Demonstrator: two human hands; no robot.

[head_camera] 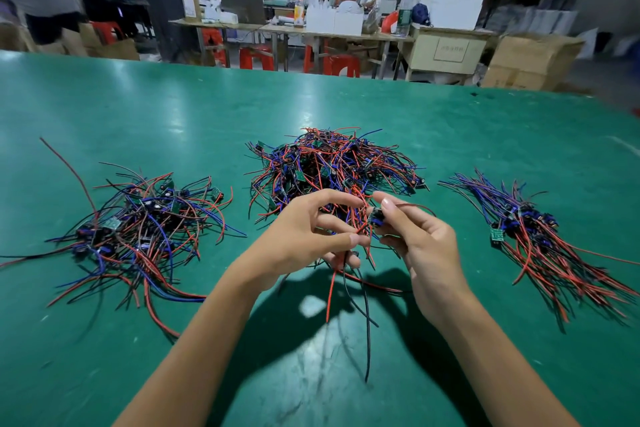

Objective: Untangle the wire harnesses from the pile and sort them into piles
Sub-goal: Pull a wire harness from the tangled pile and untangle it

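Hands meet at the centre of the frame, raised a little above the green table top (173, 107). The left hand (304, 236) has its fingers curled, thumb and fingertips pinching a few thin red and black wires that hang down from it toward the lower middle of the frame. The right hand (419, 239) is also curled, its thumb and forefinger pinching a small dark component with a green circuit board, the head of the wire harness (375, 218) whose leads run across to the left hand. Just behind both hands, in the middle of the frame, lies the large tangled pile of red, blue and black wire harnesses (332, 163), its near edge touching or almost touching the fingers; which one cannot be told. At the left of the frame sits a looser, messy pile of similar harnesses (138, 229), well apart from the hands. At the right of the frame lies a tidier sorted bundle of harnesses (540, 236), with leads fanning toward the lower right. Blurred people, benches, red stools and cardboard boxes fill the upper part of the frame.
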